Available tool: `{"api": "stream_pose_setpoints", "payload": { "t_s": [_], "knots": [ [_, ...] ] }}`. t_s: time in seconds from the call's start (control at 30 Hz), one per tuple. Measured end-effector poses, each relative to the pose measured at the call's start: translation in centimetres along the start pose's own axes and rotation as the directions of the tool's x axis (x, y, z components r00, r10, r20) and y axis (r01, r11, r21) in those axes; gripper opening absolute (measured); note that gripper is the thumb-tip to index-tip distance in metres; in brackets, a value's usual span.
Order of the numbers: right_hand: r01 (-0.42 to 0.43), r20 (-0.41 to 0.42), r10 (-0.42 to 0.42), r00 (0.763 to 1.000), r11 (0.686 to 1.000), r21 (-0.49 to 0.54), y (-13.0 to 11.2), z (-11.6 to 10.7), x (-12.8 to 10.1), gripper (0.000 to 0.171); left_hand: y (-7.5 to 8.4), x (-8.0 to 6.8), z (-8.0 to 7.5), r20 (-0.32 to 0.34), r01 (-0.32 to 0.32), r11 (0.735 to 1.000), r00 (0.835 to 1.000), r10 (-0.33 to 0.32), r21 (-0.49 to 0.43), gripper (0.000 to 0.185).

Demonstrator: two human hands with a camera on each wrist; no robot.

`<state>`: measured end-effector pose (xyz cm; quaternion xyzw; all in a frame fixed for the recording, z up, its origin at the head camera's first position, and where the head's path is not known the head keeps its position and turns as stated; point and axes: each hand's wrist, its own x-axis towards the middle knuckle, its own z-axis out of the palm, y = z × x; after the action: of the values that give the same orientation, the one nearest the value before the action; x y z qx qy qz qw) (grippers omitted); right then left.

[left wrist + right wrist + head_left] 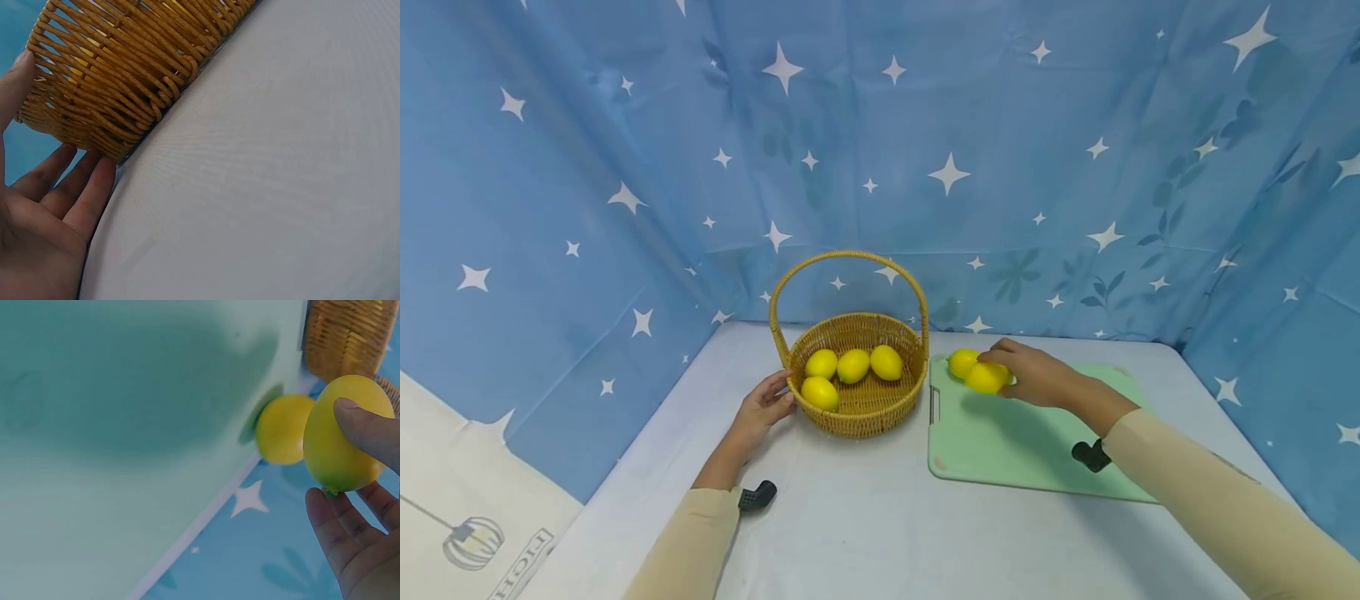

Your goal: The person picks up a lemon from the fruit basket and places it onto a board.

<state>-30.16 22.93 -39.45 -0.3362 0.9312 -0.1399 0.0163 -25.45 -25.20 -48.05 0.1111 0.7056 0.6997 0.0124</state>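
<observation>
Right hand point(1033, 375) grips a glossy yellow lemon point(987, 377) above the green board point(1000, 442), touching a second lemon point(961, 362).

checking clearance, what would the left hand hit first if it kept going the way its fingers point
The left hand would meet the woven wicker basket at once; its fingertips already touch the wall.

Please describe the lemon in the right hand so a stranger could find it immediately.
Find the green cutting board right of the wicker basket. Two lemons are at its far left corner. Only this lemon is gripped by the right hand; the other lemon lies untouched.
</observation>
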Motion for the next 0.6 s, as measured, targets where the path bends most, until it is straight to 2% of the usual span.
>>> {"api": "stream_pose_setpoints", "payload": {
  "t_s": [0.17,0.4,0.6],
  "knots": [
    [-0.012,-0.004,0.012,1.0,1.0,0.007,1.0,-0.3,-1.2,0.056,0.2,0.0,0.0,-0.003,0.011,1.0,1.0,-0.011,0.012,0.056],
    [-0.073,-0.003,0.073,0.997,0.997,0.02,3.1,-0.1,-2.2,0.058,-2.0,0.9,-0.8,-0.013,0.009,0.999,1.0,-0.009,0.035,0.057],
    [-0.14,0.006,0.14,0.99,0.99,0.014,5.3,0.5,-2.4,0.06,-2.5,0.8,-0.9,-0.025,0.002,0.999,1.0,-0.001,0.045,0.059]
  ]
}}
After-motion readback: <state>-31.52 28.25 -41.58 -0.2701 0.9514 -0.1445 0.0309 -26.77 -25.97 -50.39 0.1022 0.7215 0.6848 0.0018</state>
